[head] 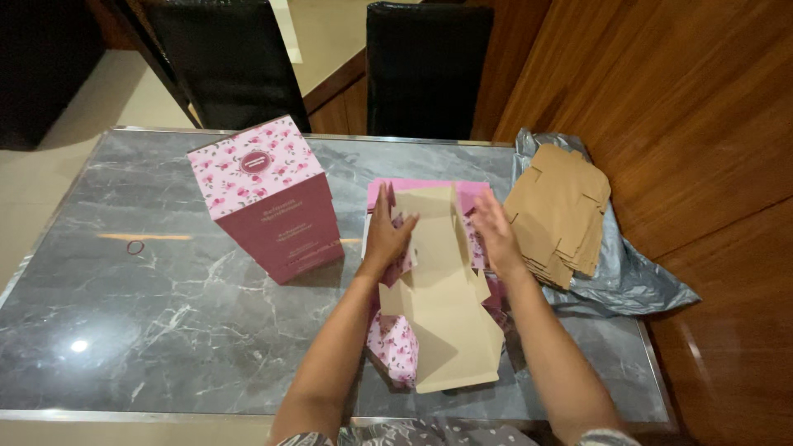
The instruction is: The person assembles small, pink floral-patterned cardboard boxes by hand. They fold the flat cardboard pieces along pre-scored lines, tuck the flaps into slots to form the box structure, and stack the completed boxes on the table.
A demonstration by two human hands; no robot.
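The head camera looks steeply down, close over the marble table [165, 330].

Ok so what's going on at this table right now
A person is working a flat cardboard box blank, brown inside and pink floral outside, on a grey marble table. The left hand and right hand press its side flaps, fingers spread open. A finished pink floral box stands upright to the left. A stack of unfolded brown blanks lies to the right on a grey plastic bag.
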